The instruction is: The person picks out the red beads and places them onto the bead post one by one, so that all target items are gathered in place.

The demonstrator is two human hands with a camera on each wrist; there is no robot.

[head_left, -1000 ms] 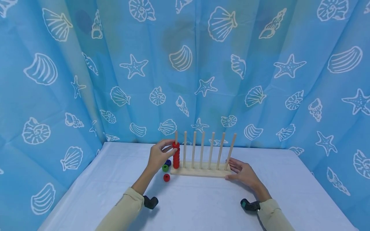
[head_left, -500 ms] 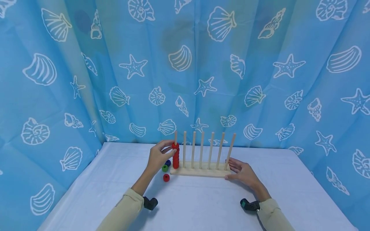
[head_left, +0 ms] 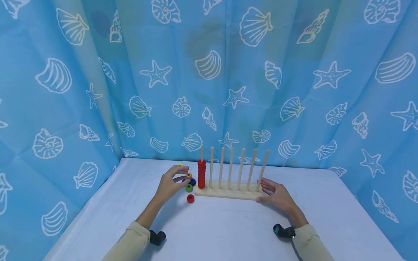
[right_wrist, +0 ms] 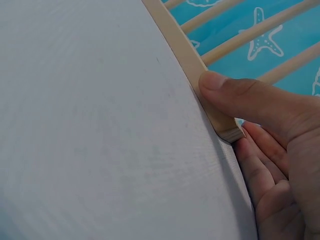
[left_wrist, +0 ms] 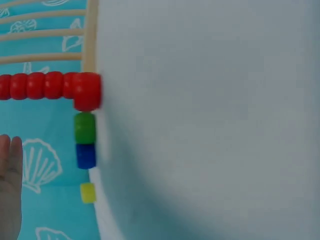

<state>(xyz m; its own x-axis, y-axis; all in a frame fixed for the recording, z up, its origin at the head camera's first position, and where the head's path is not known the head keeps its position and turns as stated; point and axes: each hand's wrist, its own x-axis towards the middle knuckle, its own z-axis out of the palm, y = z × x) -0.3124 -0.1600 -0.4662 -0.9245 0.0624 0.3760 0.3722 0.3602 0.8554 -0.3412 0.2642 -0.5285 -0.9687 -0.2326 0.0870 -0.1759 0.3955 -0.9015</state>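
Note:
A wooden peg stand [head_left: 228, 194] has a row of upright pegs, the leftmost threaded with a stack of red beads [head_left: 201, 174]. My left hand [head_left: 170, 184] is left of that stack, fingers spread apart over the loose beads. A yellow-orange bead [head_left: 189, 175] shows between its thumb and index tips, and a blue bead [head_left: 192, 182] lies beside them. In the left wrist view, only extended fingers [left_wrist: 15, 160] show at the edge. My right hand [head_left: 278, 197] grips the right end of the stand, with the thumb [right_wrist: 215, 82] on the front edge and the other fingers behind.
A green bead [head_left: 189, 188] and a single red bead [head_left: 191, 198] lie left of the stand. Behind the left hand peeks a yellow-green bead [head_left: 179, 165]. A white cloth [head_left: 222, 228] covers the table, and a blue shell-print curtain [head_left: 176, 79] hangs behind.
My left hand has let go of the red bead at the top of the stack and moved left to the loose beads. The right hand keeps its hold on the stand.

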